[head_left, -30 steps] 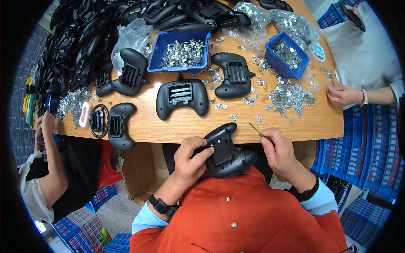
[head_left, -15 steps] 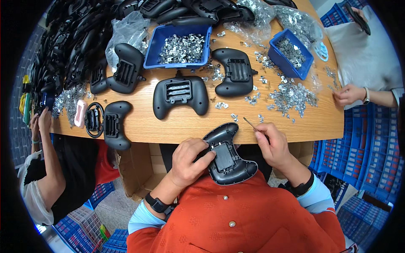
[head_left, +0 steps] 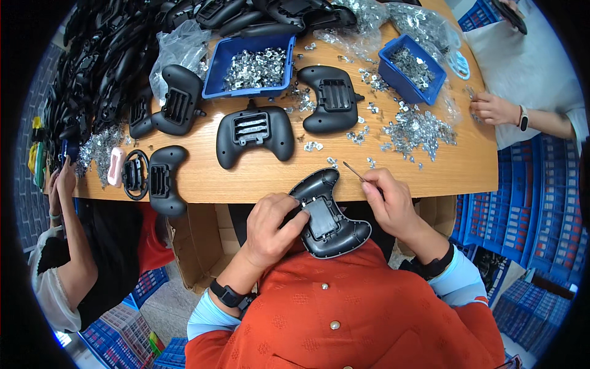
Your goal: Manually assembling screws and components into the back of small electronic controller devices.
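Note:
My left hand [head_left: 270,227] is closed on the left edge of a black game controller shell [head_left: 347,230], with its inner side facing up. The shell sits tilted at the table's front edge, against my body, and a flat dark rectangular panel shows in its middle. To the right, my right hand [head_left: 390,206] pinches a thin metal tool [head_left: 353,171] whose tip points up and left toward the tabletop. That tool is apart from the shell; whether it is tweezers or a pick I cannot tell. Small metal clips [head_left: 332,162] lie just beyond its tip.
Controller shells [head_left: 279,132] lie across the wooden table [head_left: 246,192]. Behind them stand blue bins [head_left: 206,86] [head_left: 410,95] of metal pieces, beside a loose pile [head_left: 424,132]. Black parts [head_left: 110,80] are heaped far left. Co-workers' hands [head_left: 495,109] [head_left: 63,181] are at both sides.
The view has shifted slightly, so the table items sit a little further left. My hands still hold the shell and the tool, much as before.

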